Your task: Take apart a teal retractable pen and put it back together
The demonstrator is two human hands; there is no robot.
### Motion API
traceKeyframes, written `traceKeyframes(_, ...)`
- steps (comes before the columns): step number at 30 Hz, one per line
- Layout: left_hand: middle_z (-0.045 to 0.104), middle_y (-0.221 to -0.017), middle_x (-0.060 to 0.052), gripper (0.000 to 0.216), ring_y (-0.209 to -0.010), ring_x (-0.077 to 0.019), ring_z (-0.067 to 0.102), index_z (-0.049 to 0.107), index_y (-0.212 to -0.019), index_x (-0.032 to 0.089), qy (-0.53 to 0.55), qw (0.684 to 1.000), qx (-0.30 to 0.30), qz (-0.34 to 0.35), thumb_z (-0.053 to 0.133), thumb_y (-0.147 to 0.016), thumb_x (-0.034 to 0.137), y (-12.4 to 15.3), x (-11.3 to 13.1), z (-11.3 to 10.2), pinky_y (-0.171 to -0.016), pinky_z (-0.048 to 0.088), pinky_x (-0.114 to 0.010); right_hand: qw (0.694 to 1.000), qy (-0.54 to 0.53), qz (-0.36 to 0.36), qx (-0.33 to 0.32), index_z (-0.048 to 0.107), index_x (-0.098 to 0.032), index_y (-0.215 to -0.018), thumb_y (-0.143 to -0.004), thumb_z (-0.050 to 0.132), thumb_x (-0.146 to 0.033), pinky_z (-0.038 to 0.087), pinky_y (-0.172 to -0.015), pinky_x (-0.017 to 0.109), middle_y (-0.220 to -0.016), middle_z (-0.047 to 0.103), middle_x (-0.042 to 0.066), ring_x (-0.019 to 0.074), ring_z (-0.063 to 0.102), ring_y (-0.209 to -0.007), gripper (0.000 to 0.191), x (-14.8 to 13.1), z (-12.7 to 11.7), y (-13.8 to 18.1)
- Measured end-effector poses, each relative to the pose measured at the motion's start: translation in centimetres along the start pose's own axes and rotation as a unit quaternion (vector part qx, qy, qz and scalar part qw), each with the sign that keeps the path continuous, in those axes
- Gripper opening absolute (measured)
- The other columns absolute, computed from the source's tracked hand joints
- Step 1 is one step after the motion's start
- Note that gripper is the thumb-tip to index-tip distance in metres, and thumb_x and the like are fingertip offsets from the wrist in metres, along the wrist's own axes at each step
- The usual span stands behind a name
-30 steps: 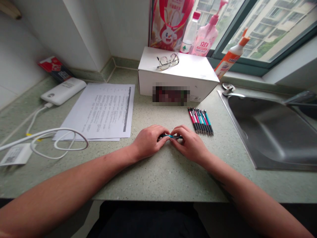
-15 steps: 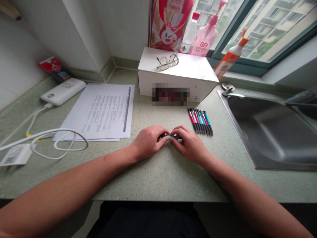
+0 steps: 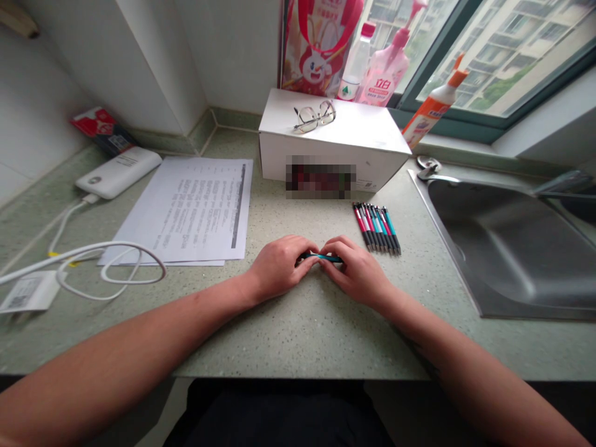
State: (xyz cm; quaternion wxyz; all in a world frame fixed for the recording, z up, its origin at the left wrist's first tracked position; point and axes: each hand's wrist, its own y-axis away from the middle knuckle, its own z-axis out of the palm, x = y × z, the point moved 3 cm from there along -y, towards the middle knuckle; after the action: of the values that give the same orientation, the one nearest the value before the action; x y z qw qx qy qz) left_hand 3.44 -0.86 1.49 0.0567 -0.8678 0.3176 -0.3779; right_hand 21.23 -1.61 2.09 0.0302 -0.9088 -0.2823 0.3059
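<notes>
Between my two hands a teal pen (image 3: pixel 329 257) with a dark grip lies crosswise, low over the counter (image 3: pixel 298 335). My left hand (image 3: pixel 279 264) pinches its dark end on the left. At the teal end, my right hand (image 3: pixel 357 270) closes thumb and fingers around the barrel. The fingertips of both hands nearly meet at the pen's middle, and the fingers partly hide it. Just beyond my right hand, several red, white and teal pens (image 3: pixel 376 228) lie side by side in a row, their dark tips pointing toward me.
A white box (image 3: pixel 335 146) bearing eyeglasses (image 3: pixel 315 117) stands behind the hands. Printed sheets (image 3: pixel 186 211) lie to the left, near a white power bank (image 3: pixel 120 172) and its looped cable (image 3: pixel 135 244). A steel sink (image 3: pixel 516 248) is at right. Bottles (image 3: pixel 384 68) stand by the window.
</notes>
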Motion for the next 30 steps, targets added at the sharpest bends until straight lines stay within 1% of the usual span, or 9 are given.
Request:
traceKeyframes(5,0.071,-0.096,-0.006,0.015,-0.089,-0.0195,0.065,0.066,-0.100,0.017,0.000,1.000,0.004,-0.002,0.058,-0.094,0.027,0.00,-0.03,-0.01,-0.082,0.051,-0.035,1.000,0.002,-0.002,0.007,0.059,-0.022,-0.101,-0.094,0.056,-0.029,0.052,-0.080,0.037,-0.102,0.063,0.007,0.0208,0.063,-0.093,0.010,0.11,0.07,0.08)
traceKeyframes(12,0.071,-0.096,-0.005,0.013,-0.089,-0.0202,0.064,0.066,-0.100,0.017,0.003,1.000,0.006,-0.002,0.059,-0.093,0.026,0.00,-0.18,0.05,-0.081,0.051,-0.036,1.000,-0.001,0.006,0.005,0.058,-0.021,-0.102,-0.095,0.056,-0.029,0.051,-0.071,0.032,-0.101,0.063,0.006,0.0195,0.063,-0.089,0.010,0.07,0.03,0.13)
traceKeyframes(15,0.071,-0.096,-0.006,0.013,-0.089,-0.0201,0.064,0.065,-0.099,0.017,0.002,1.000,0.007,-0.001,0.058,-0.093,0.026,0.04,-0.15,0.04,-0.081,0.051,-0.036,1.000,0.000,0.010,0.004,0.058,-0.021,-0.101,-0.095,0.056,-0.029,0.050,-0.070,0.032,-0.101,0.063,0.006,0.0191,0.062,-0.088,0.010,0.11,0.03,0.11)
traceKeyframes(20,0.071,-0.096,-0.005,0.014,-0.089,-0.0198,0.065,0.066,-0.099,0.017,0.001,1.000,0.005,0.000,0.058,-0.094,0.027,0.08,-0.08,0.04,-0.081,0.051,-0.035,1.000,-0.002,0.003,0.007,0.059,-0.021,-0.100,-0.096,0.055,-0.030,0.050,-0.078,0.035,-0.101,0.063,0.006,0.0197,0.062,-0.091,0.010,0.06,0.01,0.09)
traceKeyframes(26,0.071,-0.096,-0.005,0.013,-0.089,-0.0197,0.064,0.066,-0.099,0.017,0.004,1.000,0.006,0.000,0.058,-0.094,0.026,0.04,-0.10,0.11,-0.081,0.050,-0.035,1.000,-0.002,0.006,0.000,0.059,-0.021,-0.101,-0.097,0.053,-0.029,0.050,-0.078,0.035,-0.102,0.063,0.007,0.0195,0.063,-0.091,0.011,0.05,0.07,0.00)
traceKeyframes(30,0.071,-0.096,-0.005,0.014,-0.089,-0.0197,0.064,0.066,-0.099,0.016,0.002,1.000,0.008,-0.001,0.058,-0.093,0.026,0.00,-0.15,0.07,-0.081,0.050,-0.035,1.000,-0.004,0.011,0.009,0.058,-0.020,-0.103,-0.095,0.056,-0.029,0.050,-0.071,0.031,-0.102,0.062,0.007,0.0178,0.063,-0.085,0.013,0.16,0.04,0.04)
